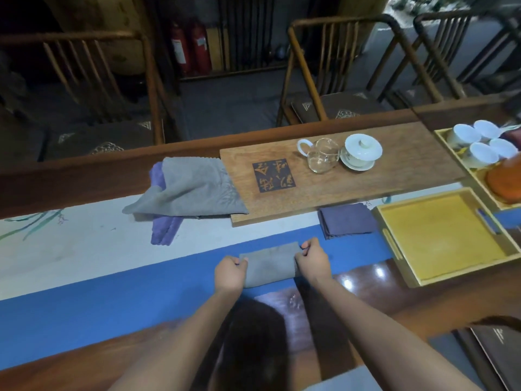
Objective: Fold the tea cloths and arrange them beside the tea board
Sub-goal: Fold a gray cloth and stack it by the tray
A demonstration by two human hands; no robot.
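my left hand [229, 273] and right hand [311, 259] pinching the short ends of a folded grey cloth [269, 263] on the blue runner strip [112, 294], open runner at 9 o'clock, tea board [366, 176] at 12, folded dark cloth [348, 220] touching its near edge, yellow tray [445, 235] crowding 2 o'clock

we saw a long wooden table [366, 289] under a blue-and-white runner [112, 283]; on it lay the tea board [394, 165], a yellow tray [406, 275], loose grey [191, 190] and purple cloths [165, 230], and a folded dark cloth [348, 220].
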